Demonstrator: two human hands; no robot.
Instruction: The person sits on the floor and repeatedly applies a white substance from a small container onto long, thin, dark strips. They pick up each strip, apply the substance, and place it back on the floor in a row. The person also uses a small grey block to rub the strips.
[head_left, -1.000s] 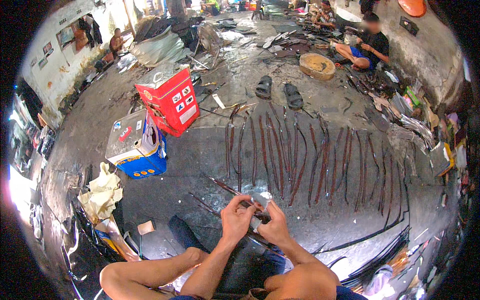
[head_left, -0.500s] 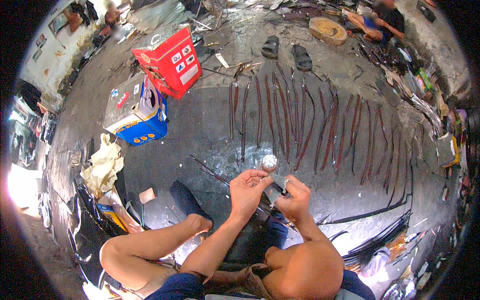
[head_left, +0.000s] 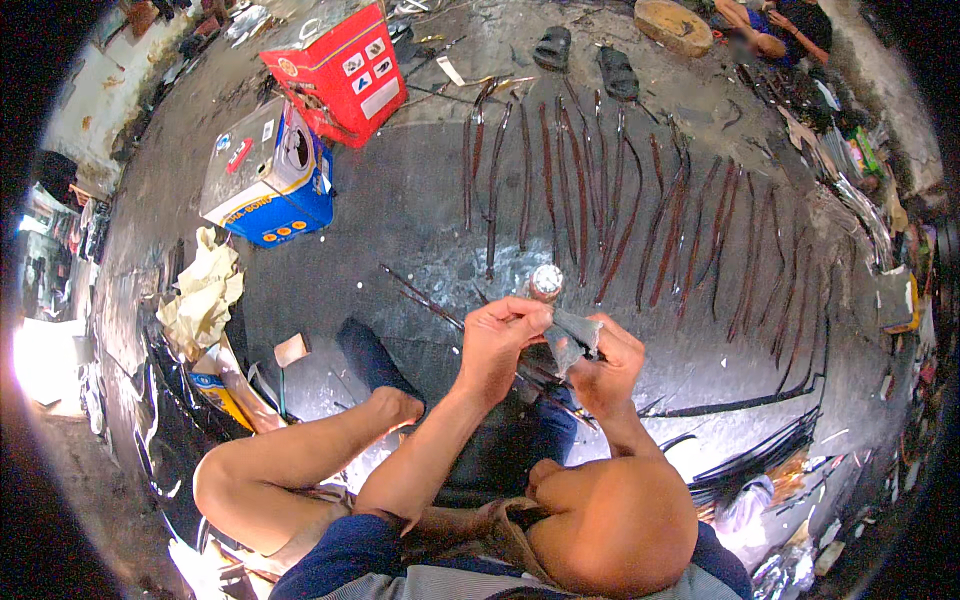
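A thin grey, ragged-edged scrap (head_left: 568, 350), perhaps cloth or sheet material, stretches between my two hands above the dark mat. My left hand (head_left: 496, 345) pinches its left end between thumb and fingertips. My right hand (head_left: 608, 368) has its fingers curled round the other end, where something dark also shows. Just beyond my fingers stands a small brown container (head_left: 546, 283) with a whitish top. Long thin dark strips (head_left: 425, 300) lie under and to the left of my left hand, partly hidden by it.
Many dark brown strips (head_left: 612, 190) lie side by side on the mat (head_left: 350, 200). At the left are a red box (head_left: 365, 75), a blue-and-white tin (head_left: 285, 185) and crumpled paper (head_left: 205, 295). Black sandals (head_left: 618, 72) lie beyond; another person (head_left: 785, 30) sits far right.
My view has tilted, so the surroundings sit higher in the picture. My hands have drawn slightly apart, and more of the grey scrap shows between them.
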